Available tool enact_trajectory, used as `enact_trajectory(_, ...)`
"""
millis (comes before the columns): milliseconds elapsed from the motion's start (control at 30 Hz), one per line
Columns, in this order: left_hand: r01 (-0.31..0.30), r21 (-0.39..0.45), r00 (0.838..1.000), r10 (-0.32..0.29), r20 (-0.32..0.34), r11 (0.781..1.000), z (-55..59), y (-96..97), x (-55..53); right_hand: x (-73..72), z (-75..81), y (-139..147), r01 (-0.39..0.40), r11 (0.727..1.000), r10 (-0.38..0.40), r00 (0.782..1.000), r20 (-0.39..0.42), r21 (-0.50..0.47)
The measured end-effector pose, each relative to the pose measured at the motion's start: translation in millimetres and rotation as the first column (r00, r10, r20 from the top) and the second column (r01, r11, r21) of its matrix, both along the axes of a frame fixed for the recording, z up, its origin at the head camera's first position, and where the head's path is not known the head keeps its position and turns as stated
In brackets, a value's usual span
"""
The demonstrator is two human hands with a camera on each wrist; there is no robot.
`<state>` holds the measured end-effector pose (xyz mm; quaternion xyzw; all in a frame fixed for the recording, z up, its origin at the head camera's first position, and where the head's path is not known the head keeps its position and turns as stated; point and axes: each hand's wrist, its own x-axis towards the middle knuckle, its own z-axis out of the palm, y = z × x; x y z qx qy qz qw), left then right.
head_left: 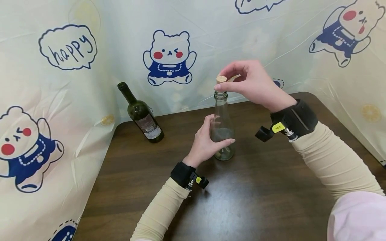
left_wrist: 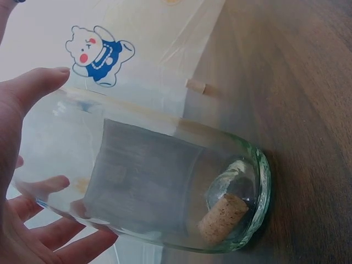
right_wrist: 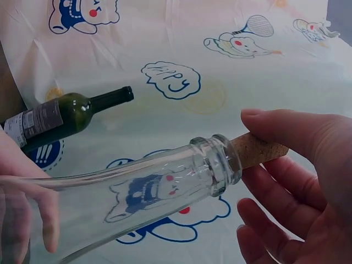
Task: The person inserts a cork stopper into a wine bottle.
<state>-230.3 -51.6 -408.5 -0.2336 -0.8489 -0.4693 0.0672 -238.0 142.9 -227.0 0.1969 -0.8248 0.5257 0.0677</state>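
Note:
A clear glass bottle (head_left: 221,117) stands upright on the table, with a grey label on its side. My left hand (head_left: 203,142) holds its body, thumb on the near side and fingers around the left. At the top, my right hand (head_left: 251,83) pinches a cork (right_wrist: 258,149) between thumb and fingers. That cork's lower end is at the bottle's mouth (right_wrist: 223,162), and most of its length shows above the rim. A second cork (left_wrist: 223,219) lies inside the bottle on its bottom.
A dark green wine bottle (head_left: 140,113) stands at the table's back left. Another small cork (left_wrist: 196,86) is on the wooden table (head_left: 144,187), near its edge in the left wrist view. A printed curtain (head_left: 120,50) hangs behind and along both sides.

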Motion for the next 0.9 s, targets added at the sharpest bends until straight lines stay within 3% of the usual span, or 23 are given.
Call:
enact_trajectory(367, 0.011, 0.014, 1.000, -0.011, 0.005, 1.000, 0.3, 1.1, -1.3, -3.4, -14.3, 1.1, -0.014, 1.000, 0.015, 0.999, 0.048, -0.006)
enact_trajectory(500, 0.014, 0.019, 1.000, -0.014, 0.006, 1.000, 0.1, 1.0, -1.1, -5.7, -23.3, -1.7, -0.092, 0.992, 0.097, 0.994, 0.054, -0.087)
enact_trajectory(567, 0.009, 0.018, 1.000, -0.009, 0.005, 1.000, -0.2, 0.8, -0.7, -6.4, -28.7, -5.0, -0.174, 0.970, 0.192, 0.976, 0.099, -0.171)
enact_trajectory(633, 0.003, 0.015, 1.000, -0.003, 0.007, 1.000, -0.5, 0.5, -0.4, -6.3, -33.2, -9.6, -0.230, 0.938, 0.278, 0.945, 0.170, -0.260)
enact_trajectory(767, -0.001, 0.009, 1.000, 0.001, 0.009, 1.000, -1.5, 0.0, -0.1, -7.4, -39.1, -21.0, -0.249, 0.874, 0.383, 0.882, 0.275, -0.418)
enact_trajectory(900, 0.009, 0.013, 1.000, -0.009, 0.004, 1.000, -1.6, -0.2, -0.4, -9.2, -43.6, -30.0, -0.230, 0.864, 0.385, 0.875, 0.294, -0.448)
